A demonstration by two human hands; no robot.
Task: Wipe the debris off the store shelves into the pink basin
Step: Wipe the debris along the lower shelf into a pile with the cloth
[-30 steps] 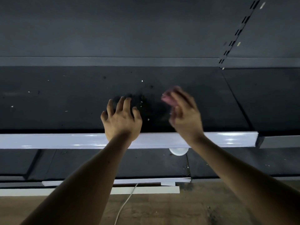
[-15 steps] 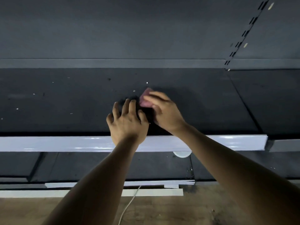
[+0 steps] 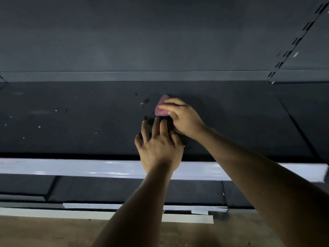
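Your right hand (image 3: 184,119) is out over the dark shelf (image 3: 71,122), a little past its middle and slightly right of centre. Its fingers are curled over a pink cloth (image 3: 161,108) and press it down onto the shelf; only the far left part of the cloth shows beyond your fingertips.

Your left hand (image 3: 158,148) lies just near of the right one, palm down, with the fingers straight and spread and nothing in it. Its fingertips reach almost to the near edge of the cloth and touch, or nearly touch, the right hand. Between and under the two hands there is a dark patch; you cannot tell whether it is shadow or gathered dirt.

The debris (image 3: 141,103) shows as small pale and dark specks on the shelf. A few lie just left of the cloth, and more are scattered well apart towards the left end. To the right of your hands the shelf looks plainer.

A glossy white strip (image 3: 71,168) runs along the shelf's near edge, and your left wrist crosses it. Below it is a lower shelf (image 3: 115,189) with a few pale crumbs near its right seam, and below that a wooden floor (image 3: 44,232). Behind the shelf stands a grey back panel (image 3: 142,41), with a slotted upright (image 3: 296,41) at the far right.
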